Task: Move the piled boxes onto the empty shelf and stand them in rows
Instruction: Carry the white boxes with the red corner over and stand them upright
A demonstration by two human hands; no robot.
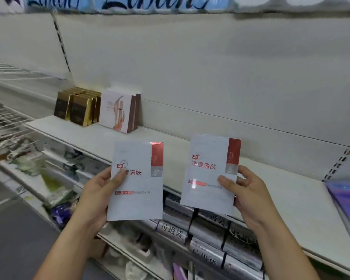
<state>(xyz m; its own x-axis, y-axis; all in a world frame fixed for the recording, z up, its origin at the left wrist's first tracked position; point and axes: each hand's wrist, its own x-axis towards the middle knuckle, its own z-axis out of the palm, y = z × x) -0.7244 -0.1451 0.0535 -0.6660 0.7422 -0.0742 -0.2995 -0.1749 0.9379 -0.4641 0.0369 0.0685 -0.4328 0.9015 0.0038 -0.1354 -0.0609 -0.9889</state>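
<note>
My left hand grips a flat white box with a red corner strip by its left edge, thumb on the front. My right hand grips a second, matching white box by its right edge, thumb across the front. Both boxes are held upright in the air, just in front of the white shelf. At the shelf's left end stand rows of dark gold-edged boxes and white boxes with brown sides.
The shelf's back panel rises behind. Silver packs fill the shelf below, and mixed goods lie on lower shelves at left. A purple pack lies at the shelf's right end. Wire racks are at far left.
</note>
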